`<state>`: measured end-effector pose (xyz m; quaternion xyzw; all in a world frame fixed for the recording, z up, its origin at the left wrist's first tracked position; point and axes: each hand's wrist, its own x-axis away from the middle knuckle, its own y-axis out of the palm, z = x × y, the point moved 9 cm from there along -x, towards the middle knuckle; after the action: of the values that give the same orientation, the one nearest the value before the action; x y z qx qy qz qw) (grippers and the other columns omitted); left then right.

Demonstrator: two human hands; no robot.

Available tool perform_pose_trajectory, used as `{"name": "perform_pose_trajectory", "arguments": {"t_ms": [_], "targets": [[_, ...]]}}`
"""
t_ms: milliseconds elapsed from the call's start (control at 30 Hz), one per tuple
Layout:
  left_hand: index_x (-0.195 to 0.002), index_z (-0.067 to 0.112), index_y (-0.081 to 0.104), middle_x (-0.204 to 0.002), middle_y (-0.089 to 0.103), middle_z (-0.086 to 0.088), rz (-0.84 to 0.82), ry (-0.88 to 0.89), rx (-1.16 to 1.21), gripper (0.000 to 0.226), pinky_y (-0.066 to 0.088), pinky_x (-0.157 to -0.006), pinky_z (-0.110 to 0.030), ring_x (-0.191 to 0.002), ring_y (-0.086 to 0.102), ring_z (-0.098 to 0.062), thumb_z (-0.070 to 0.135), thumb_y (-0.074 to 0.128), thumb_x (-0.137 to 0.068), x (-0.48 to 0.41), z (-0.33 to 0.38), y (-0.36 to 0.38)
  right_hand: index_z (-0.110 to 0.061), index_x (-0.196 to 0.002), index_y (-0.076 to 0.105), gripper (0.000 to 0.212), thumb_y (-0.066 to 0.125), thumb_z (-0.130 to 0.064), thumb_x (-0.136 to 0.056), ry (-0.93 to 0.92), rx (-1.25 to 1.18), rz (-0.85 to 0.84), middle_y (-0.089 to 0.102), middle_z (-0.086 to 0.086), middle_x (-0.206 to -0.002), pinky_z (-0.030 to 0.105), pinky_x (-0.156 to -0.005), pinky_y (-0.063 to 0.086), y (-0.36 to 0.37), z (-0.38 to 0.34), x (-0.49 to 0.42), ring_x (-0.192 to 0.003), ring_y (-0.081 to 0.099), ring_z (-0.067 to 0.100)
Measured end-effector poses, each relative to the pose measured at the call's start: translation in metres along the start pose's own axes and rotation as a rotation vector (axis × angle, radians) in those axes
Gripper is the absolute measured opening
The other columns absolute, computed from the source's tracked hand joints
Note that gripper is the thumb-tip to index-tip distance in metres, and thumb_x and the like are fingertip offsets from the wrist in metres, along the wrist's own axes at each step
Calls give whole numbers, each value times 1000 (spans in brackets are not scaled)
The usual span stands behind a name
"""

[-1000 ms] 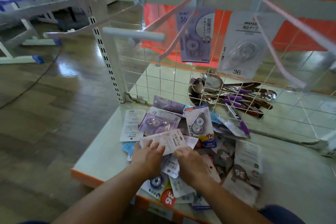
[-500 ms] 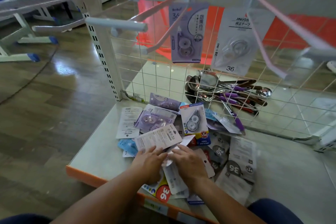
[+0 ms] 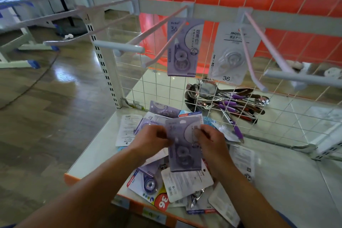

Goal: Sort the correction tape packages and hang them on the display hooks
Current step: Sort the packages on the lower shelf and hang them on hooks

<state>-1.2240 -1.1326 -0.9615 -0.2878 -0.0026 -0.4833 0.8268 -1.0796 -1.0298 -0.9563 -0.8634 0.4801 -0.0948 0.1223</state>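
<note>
Gripping purple package, print blurred, pile partly hidden

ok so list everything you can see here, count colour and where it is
held package: one, purple, raised over the pile
purple hanging package: one, purple, on a back hook
white hanging package: one, white and clear, on the next hook
loose packages: many, purple, white, blue, piled on the shelf
display hooks: several, pale pink, sticking out from the back rail
spoons: a heap, silver, some with purple handles, behind the wire grid
shelf: one, white with orange edge
left hand: pinches the held package's left edge
right hand: pinches its right edge
</note>
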Motion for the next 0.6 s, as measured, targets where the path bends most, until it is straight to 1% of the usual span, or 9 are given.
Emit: {"name": "perform_pose_trajectory", "arguments": {"t_ms": [33, 100, 167, 233, 300, 367, 433, 500, 600], "targets": [[-85, 21, 69, -80, 69, 6, -1, -10, 77, 11, 46, -62, -14, -75, 61, -6, 11, 70, -84, 3, 4, -3, -8, -86, 62, 19, 51, -21, -95, 22, -67, 21, 63, 23, -92, 48, -73, 53, -2, -5, 1, -87, 61, 40], [-87, 20, 68, -83, 69, 2, -28, -21, 175, 13, 51, -67, -20, -79, 62, -10, 8, 66, -87, 10, 14, -5, -9, -85, 64, 19, 53, -21, -95, 24, -144, 56, 64, 25, -93, 55, -78, 51, -6, -20, 5, -90, 60, 44], [-95, 19, 68, -94, 71, -4, -75, -20, 295, 17, 56, -78, -28, -90, 66, -18, 5, 60, -91, 18, 26, -3, -14, -82, 66, 19, 54, -22, -94, 2, -188, 78, 65, 23, -91, 53, -77, 52, -10, -37, 8, -86, 62, 43], [-101, 19, 67, -97, 73, -6, -115, 5, 446, 27, 57, -79, -30, -91, 69, -20, -2, 54, -91, 28, 41, -2, -16, -80, 66, 19, 54, -22, -94, -27, -236, 91, 65, 24, -90, 50, -73, 53, -14, -52, 11, -81, 62, 43], [-103, 21, 65, -98, 74, -6, -151, 58, 535, 38, 57, -80, -33, -93, 69, -21, -11, 52, -86, 40, 56, -4, -22, -81, 68, 18, 55, -23, -94, -68, -266, 101, 68, 17, -86, 57, -77, 54, -19, -69, 16, -85, 63, 43], [-107, 22, 62, -101, 73, -4, -165, 139, 551, 40, 56, -84, -36, -97, 69, -21, -8, 60, -82, 53, 72, -8, -24, -79, 69, 19, 56, -23, -93, -112, -296, 119, 69, 13, -83, 59, -76, 53, -24, -85, 23, -86, 63, 42], [-110, 21, 60, -101, 73, -1, -117, 231, 550, 37, 57, -81, -32, -96, 70, -18, 14, 70, -75, 65, 89, -16, -22, -77, 69, 20, 57, -20, -93, -168, -319, 127, 68, 12, -81, 52, -74, 53, -27, -102, 31, -84, 62, 40], [-107, 20, 61, -97, 74, 2, -2, 313, 570, 44, 57, -74, -24, -90, 71, -14, 35, 67, -66, 74, 100, -29, -24, -74, 68, 22, 57, -17, -92, -245, -339, 119, 69, 5, -80, 39, -71, 55, -27, -121, 41, -77, 64, 28], [-98, 21, 62, -88, 74, 8, 202, 439, 592, 39, 55, -68, -18, -83, 70, -8, 44, 61, -67, 86, 110, -48, -31, -76, 68, 22, 58, -17, -91, -337, -322, 66, 71, -7, -79, 23, -66, 55, -20, -146, 57, -77, 67, 10]]}}
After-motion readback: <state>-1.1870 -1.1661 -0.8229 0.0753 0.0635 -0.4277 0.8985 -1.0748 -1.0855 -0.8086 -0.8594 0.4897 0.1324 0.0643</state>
